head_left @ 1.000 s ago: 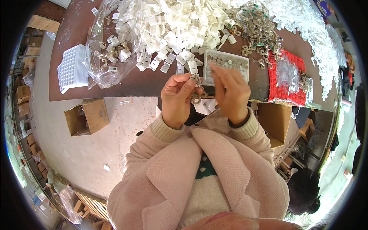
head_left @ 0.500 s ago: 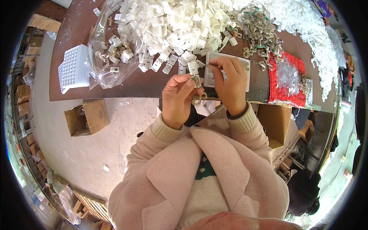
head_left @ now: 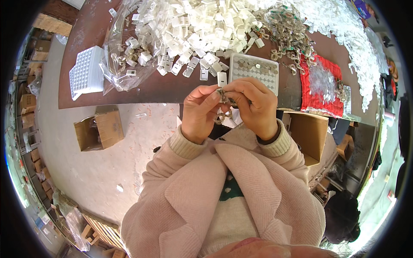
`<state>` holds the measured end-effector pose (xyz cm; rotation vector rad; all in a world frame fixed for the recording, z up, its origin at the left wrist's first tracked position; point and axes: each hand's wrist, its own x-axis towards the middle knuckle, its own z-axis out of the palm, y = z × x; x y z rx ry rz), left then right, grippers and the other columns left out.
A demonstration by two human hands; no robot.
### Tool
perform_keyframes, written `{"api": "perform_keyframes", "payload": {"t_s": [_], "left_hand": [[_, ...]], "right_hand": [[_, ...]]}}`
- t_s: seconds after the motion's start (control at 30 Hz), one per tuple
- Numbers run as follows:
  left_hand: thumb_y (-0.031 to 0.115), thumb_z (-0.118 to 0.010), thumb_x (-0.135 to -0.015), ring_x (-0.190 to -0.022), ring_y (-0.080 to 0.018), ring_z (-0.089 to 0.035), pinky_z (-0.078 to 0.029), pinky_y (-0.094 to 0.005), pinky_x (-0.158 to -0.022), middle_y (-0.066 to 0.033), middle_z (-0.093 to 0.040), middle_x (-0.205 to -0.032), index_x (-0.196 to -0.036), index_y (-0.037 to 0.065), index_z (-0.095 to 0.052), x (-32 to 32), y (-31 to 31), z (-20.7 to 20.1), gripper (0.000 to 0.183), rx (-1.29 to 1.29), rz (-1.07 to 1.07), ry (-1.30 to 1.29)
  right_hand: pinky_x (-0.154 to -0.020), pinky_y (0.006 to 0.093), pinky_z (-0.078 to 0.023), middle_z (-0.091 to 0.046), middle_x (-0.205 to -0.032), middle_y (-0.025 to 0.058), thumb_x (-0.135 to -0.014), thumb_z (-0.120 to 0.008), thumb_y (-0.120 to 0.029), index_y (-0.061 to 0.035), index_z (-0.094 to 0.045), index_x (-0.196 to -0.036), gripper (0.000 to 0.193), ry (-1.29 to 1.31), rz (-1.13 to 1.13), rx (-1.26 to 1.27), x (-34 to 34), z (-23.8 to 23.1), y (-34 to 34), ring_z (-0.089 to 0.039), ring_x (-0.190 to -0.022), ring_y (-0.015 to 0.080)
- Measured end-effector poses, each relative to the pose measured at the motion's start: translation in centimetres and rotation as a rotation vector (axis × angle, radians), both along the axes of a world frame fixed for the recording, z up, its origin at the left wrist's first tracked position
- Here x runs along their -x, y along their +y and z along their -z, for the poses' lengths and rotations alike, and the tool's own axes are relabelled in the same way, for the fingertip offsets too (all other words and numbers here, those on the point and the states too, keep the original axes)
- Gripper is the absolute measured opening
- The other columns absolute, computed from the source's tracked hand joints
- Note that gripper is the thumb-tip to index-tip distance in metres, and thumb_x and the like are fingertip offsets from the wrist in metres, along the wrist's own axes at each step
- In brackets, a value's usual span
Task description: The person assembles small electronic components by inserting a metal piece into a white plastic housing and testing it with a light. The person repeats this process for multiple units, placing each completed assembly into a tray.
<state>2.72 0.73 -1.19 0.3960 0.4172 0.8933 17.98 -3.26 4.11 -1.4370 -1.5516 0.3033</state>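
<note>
Between the two hands, in the head view, is one case (head_left: 222, 80): small, box-shaped, white smooth plastic, its upper part upright beyond the fingertips and its lower part greyish and partly hidden. One coil (head_left: 222, 116) of pale cord hangs in loops just below. The left hand (head_left: 199, 112) pinches the case between thumb and fingers; the right hand (head_left: 254, 105) meets its right side, thumb and forefinger narrow, and I cannot tell whether they grip anything. Just ahead of the right hand sits one shallow plastic tray (head_left: 254, 57) with rows of round silvery discs (head_left: 257, 81), too many to count. Ahead of both hands lies one heap (head_left: 206, 30) of white cases, uncountable; farther right, one tangle (head_left: 293, 41) of cords and one ribbed red cloth (head_left: 309, 92). Well left of the left hand are one crinkled clear bag (head_left: 115, 71) and one dimpled white stack (head_left: 87, 73).
</note>
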Motion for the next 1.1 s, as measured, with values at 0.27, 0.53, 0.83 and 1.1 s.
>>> {"api": "perform_keyframes", "payload": {"t_s": [0.27,0.53,0.83,1.1], "left_hand": [[0.014,-0.062,-0.099,-0.070,-0.0129,-0.067,-0.049,-0.0215,-0.052,-0.0066,-0.072,-0.092,-0.109,0.006,-0.064,-0.3,-1.0,-0.6,0.014,0.062,-0.013,0.012],[0.012,-0.069,-0.093,-0.082,-0.0174,-0.067,-0.051,-0.0276,-0.069,-0.0107,-0.072,-0.095,-0.107,0.006,-0.065,-0.6,-1.4,-1.4,0.015,0.084,0.181,-0.049],[0.022,-0.069,-0.095,-0.094,-0.0135,-0.064,-0.052,-0.0299,-0.082,-0.0020,-0.067,-0.101,-0.114,0.007,-0.061,-0.6,-1.8,-2.1,0.025,0.209,0.166,-0.137],[0.033,-0.062,-0.099,-0.097,-0.0109,-0.062,-0.052,-0.0251,-0.081,-0.0025,-0.064,-0.106,-0.129,0.004,-0.054,-1.4,-2.0,-2.1,0.043,0.116,0.240,-0.222]], "right_hand": [[-0.071,0.0325,-0.051,-0.069,-0.104,0.0105,-0.083,-0.074,-0.006,-0.0051,-0.073,-0.110,0.027,0.019,-0.060,-0.056,0.5,-0.4,-2.1,-0.066,-0.087,0.0236],[-0.058,0.0220,-0.050,-0.071,-0.083,0.0056,-0.092,-0.069,-0.008,0.0017,-0.068,-0.112,0.022,0.963,-0.026,0.386,-0.4,-0.5,-1.7,-0.065,-0.070,0.0094],[-0.086,0.0334,-0.054,-0.070,-0.108,0.0140,-0.076,-0.071,0.009,-0.0011,-0.073,-0.101,0.026,0.350,-0.258,-0.178,-0.6,0.2,-1.8,-0.068,-0.102,0.0261],[-0.085,0.0337,-0.055,-0.070,-0.106,0.0129,-0.077,-0.068,0.009,-0.0010,-0.071,-0.098,0.024,0.274,-0.171,-0.265,-0.1,0.5,-1.5,-0.068,-0.101,0.0265]]}}
